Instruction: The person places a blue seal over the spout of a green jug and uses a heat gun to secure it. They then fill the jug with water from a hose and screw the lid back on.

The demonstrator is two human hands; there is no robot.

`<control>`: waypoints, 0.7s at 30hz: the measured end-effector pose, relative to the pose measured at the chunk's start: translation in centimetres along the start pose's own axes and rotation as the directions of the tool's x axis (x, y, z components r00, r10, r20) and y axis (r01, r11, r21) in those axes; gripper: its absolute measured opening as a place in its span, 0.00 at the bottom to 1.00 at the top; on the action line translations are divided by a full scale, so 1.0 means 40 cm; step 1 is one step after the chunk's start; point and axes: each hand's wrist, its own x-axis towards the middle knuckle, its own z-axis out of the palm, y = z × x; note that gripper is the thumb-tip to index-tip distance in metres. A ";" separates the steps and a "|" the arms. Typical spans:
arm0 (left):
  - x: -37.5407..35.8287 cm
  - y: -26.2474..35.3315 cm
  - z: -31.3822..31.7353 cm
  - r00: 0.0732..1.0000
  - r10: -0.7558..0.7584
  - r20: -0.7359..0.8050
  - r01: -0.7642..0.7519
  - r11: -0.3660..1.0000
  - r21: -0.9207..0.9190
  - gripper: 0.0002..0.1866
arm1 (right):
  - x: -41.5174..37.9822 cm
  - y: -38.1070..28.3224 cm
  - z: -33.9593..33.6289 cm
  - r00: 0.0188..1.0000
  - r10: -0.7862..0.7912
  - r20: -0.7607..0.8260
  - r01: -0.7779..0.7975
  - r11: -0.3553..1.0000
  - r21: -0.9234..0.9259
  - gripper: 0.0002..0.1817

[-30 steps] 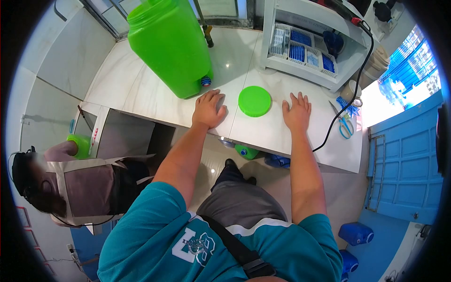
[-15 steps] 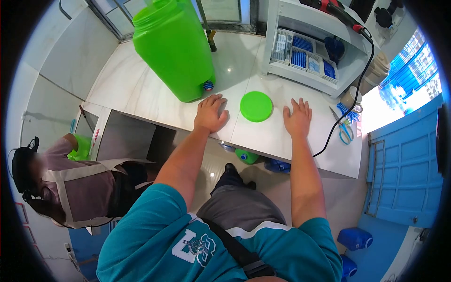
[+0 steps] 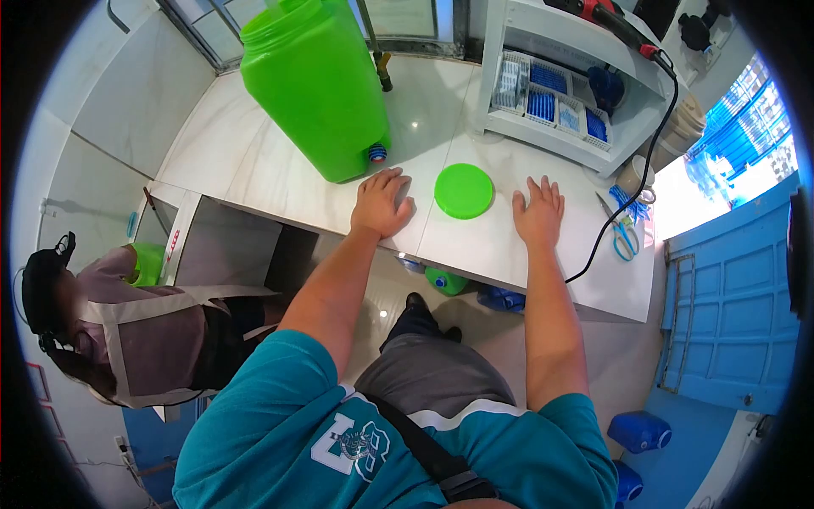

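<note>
"What's at the centre?"

"A bright green, round plastic lid (image 3: 464, 191). It lies flat on the white, marble-patterned countertop (image 3: 288, 185), between the two hands and touching neither."

"And what is being done with it?"

"Nothing is gripped, so I'd call this a pause, both palms resting on the counter. Lifting the lid would call for one hand sliding in and getting fingertips under the rim; it looks light and low."

"How are the fingers?"

"The left hand (image 3: 381, 204), just left of the lid, is palm down, its fingers close together and the thumb out towards the rim. The right hand (image 3: 539, 216), just right of it, is flat with fingers slightly spread, its thumb on the lid's side. Both thumbs are near the rim, apart from it."

"Further out?"

"Left of the lid and beyond stands a tall green plastic container (image 3: 326, 93) with a threaded neck and a small blue-ringed spout (image 3: 377, 153) low down, near the left fingertips. Right of the lid, past the right hand, are scissors with light-blue handles (image 3: 626, 241) and a black cord (image 3: 634, 191). Beyond the lid, to the right, is a white shelf unit (image 3: 543, 144) holding baskets of blue packets (image 3: 543, 105)."

"Anyone near?"

"A person in an apron (image 3: 157, 339), well left of the lid."
</note>
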 end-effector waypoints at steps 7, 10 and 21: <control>-0.001 0.001 0.002 1.000 -0.001 0.000 0.001 1.000 0.015 0.27 | -0.002 0.008 0.013 0.998 -0.030 -0.054 0.030 0.999 -0.014 0.29; 0.000 0.003 -0.001 1.000 -0.003 0.009 0.003 1.000 0.006 0.27 | 0.000 0.007 0.014 0.998 -0.029 -0.059 0.029 1.000 -0.010 0.29; 0.004 0.000 0.003 1.000 -0.004 0.018 0.004 1.000 0.017 0.27 | 0.002 0.010 0.018 0.997 -0.035 -0.072 0.035 0.999 0.001 0.28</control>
